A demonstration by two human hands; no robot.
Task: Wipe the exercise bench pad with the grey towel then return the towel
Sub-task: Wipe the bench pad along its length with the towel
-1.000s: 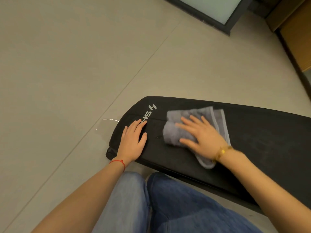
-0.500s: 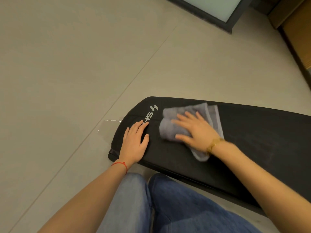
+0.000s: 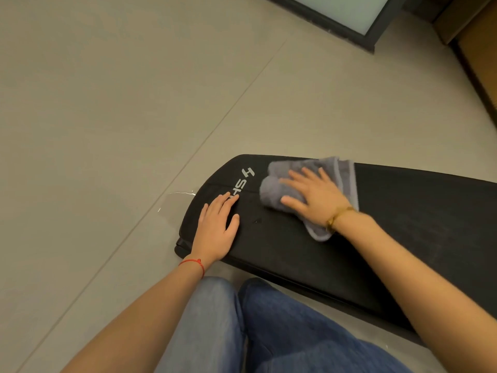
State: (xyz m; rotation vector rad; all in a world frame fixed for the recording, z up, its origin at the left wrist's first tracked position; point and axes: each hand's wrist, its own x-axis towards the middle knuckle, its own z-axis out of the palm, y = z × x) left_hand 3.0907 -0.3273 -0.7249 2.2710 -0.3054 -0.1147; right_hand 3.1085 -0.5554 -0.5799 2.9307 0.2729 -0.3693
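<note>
Both hands lie flat, fingers spread; right hand (image 3: 313, 196) has pushed the grey towel (image 3: 279, 188) nearer the bench pad (image 3: 419, 211) logo (image 3: 242, 183), wiping continues.

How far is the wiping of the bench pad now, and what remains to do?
Under way: the right hand presses the grey towel flat on the bench pad near its logo end, while the left hand rests on the pad. How much is already wiped cannot be told. Left: finishing, then returning the towel.
</note>
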